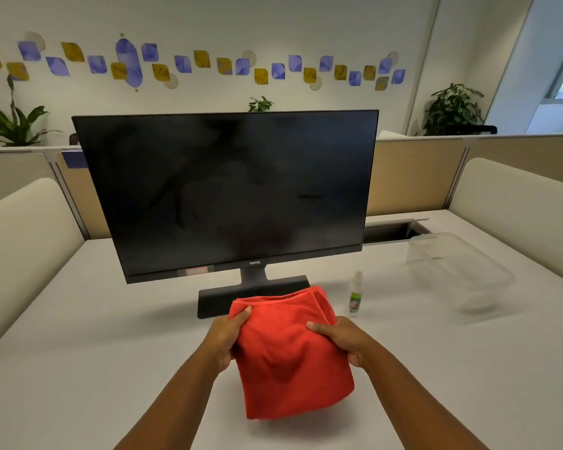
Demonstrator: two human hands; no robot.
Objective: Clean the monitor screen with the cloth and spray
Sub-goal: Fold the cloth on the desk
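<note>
- The left hand (225, 336) and the right hand (340, 339) grip a folded red cloth (290, 358) by its two sides, thumbs on top and fingers curled under, above the white desk (95, 352).
- Just beyond the cloth stands the monitor base (221, 298); a small spray bottle (355, 295) stands upright to its right.
- The dark monitor (228, 190) faces the person.
- A clear plastic container (459, 271) lies farther right.

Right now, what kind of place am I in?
Most likely an open-plan office. A monitor stands on a white desk, low cubicle partitions run behind it, and potted plants line a decorated wall.
</note>
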